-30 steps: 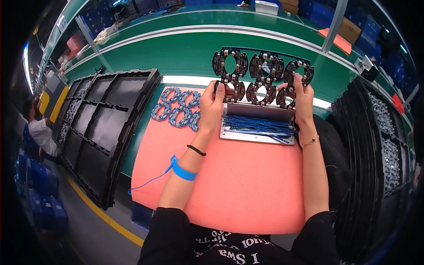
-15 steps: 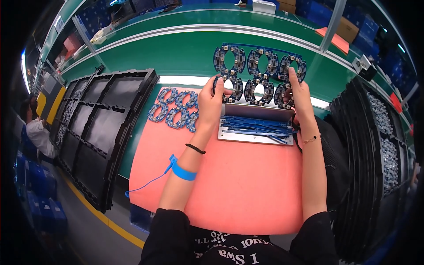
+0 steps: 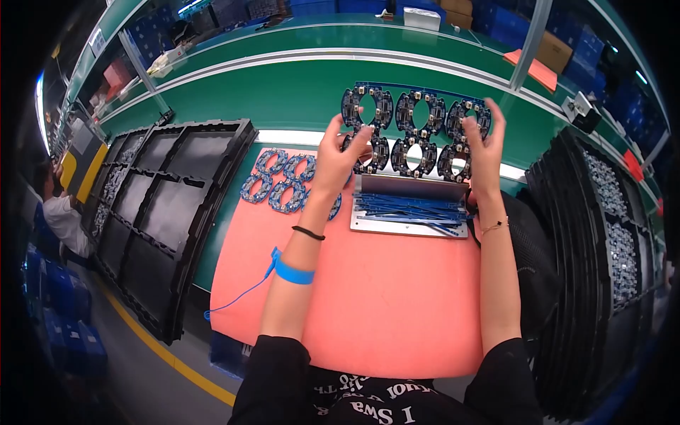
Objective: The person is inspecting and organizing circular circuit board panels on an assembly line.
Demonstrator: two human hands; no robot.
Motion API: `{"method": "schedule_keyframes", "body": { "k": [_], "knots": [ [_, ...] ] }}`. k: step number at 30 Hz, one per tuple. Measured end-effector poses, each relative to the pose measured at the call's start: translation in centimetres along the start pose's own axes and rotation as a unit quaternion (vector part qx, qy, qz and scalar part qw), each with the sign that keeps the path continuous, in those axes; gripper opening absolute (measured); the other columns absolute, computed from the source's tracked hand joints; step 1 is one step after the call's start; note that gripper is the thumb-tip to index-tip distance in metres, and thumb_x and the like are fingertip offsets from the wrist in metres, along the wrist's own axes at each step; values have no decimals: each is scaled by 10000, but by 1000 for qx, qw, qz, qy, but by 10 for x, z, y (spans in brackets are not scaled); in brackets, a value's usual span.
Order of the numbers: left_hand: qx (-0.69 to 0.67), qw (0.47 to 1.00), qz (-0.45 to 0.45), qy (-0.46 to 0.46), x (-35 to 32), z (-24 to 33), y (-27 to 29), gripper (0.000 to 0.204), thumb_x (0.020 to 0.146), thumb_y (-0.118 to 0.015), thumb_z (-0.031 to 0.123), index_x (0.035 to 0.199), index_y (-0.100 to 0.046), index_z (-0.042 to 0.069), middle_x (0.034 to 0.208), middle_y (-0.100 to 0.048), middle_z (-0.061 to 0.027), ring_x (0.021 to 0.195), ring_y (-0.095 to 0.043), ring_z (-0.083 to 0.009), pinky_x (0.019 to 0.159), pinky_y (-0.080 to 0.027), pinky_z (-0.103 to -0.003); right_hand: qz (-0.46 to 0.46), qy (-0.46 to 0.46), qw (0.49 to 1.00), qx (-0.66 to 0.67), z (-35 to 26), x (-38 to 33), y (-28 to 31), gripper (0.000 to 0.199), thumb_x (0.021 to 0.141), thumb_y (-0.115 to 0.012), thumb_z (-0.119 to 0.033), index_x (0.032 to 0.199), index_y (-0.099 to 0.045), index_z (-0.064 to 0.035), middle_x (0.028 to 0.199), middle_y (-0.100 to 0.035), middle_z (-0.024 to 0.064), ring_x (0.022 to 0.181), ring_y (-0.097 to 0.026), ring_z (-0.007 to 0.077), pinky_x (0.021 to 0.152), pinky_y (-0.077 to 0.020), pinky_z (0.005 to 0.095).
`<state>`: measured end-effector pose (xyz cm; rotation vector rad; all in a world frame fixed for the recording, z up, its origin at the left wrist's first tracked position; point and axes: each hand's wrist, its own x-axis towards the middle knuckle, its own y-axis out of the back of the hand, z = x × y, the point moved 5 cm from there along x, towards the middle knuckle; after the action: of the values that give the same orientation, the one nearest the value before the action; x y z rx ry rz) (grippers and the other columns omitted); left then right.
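A blue circuit board panel (image 3: 419, 132), made of ring-shaped boards in two rows, stands upright above the metal fixture (image 3: 411, 228). My left hand (image 3: 338, 157) closes on its left side, thumb in front and fingers at the outer edge. At the right side my right hand (image 3: 486, 157) has its thumb against the front of a ring, with its fingers raised along the edge. The panel's lower edge meets the fixture's upright plate (image 3: 411, 187); whether it sits in a slot I cannot tell. Blue board strips (image 3: 407, 207) lie heaped on the fixture.
Another ring-board panel (image 3: 285, 200) lies on the pink mat (image 3: 368, 304). Black trays (image 3: 159, 234) lean at the left. Stacked black trays (image 3: 577, 248) holding small parts stand at the right, beside a black bag (image 3: 528, 262). A blue wrist strap (image 3: 294, 275) trails a cord. A person (image 3: 64, 212) is far left.
The held panel has come down slightly toward the fixture. My right fingers have moved from behind the panel to its outer edge, and my left grip has shifted a little.
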<state>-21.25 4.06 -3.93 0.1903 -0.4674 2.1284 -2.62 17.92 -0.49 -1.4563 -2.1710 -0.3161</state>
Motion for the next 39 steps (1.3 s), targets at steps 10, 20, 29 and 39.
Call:
{"method": "schedule_keyframes", "body": {
  "k": [10, 20, 29, 39],
  "knots": [
    [192, 980, 56, 3, 13, -8, -2, 384, 719, -724, 275, 969, -555, 38, 711, -582, -1, 568, -518, -64, 533, -424, -221, -94, -66, 991, -68, 3, 4, -10, 656, 781, -661, -235, 1292, -252, -186, 967, -539, 81, 794, -582, 145, 511, -503, 249],
    [215, 974, 64, 19, 21, -26, 7, 429, 691, -730, 284, 980, -561, 15, 751, -603, -51, 558, -535, -95, 520, -435, -245, -65, -148, 984, -72, 25, 3, -9, 583, 776, -661, -202, 1283, -374, -172, 1028, -546, 45, 790, -560, 130, 513, -458, 270],
    [83, 969, 39, 228, 18, -48, 15, 474, 733, -710, 184, 1102, -480, -6, 813, -589, -64, 621, -535, -113, 567, -438, -261, -143, -331, 931, -63, 72, 11, 0, 683, 764, -671, -153, 1332, -296, -91, 1033, -537, 110, 748, -551, 179, 530, -477, 297],
    [-33, 997, 64, -3, 19, 37, 10, 568, 770, -675, 114, 1249, -386, 20, 864, -577, -54, 650, -542, -85, 532, -430, -209, -72, -77, 992, 63, -18, 10, -21, 581, 830, -593, -119, 1323, -288, -85, 1065, -556, 130, 883, -535, 114, 733, -440, 236]
  ]
}}
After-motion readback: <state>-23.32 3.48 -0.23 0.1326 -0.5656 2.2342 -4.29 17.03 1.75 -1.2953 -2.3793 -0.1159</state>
